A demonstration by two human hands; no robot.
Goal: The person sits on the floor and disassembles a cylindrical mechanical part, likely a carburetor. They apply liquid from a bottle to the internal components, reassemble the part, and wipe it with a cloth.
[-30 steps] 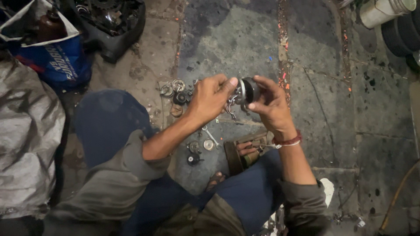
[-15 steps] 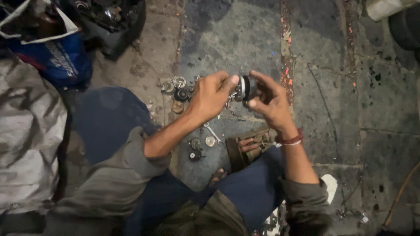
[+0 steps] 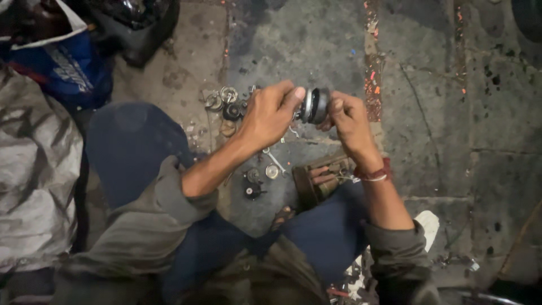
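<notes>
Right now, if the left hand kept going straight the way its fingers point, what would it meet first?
The left hand points rightward at the round dark metal part it already grips; just beyond that sits the right hand. Depth seems shared, since both hold the part.

Single head view; looks steeply down, close over lap and floor (image 3: 451, 113)

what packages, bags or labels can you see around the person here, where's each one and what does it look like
Blue bag: top left on the floor, soft-sided, blue with pale lettering and a white rim.
Grey sack: left edge beside the person's knee, crumpled, shiny grey.
Black bag: top, right of the blue bag, dark and glossy.
No signs or screens in view.
</notes>
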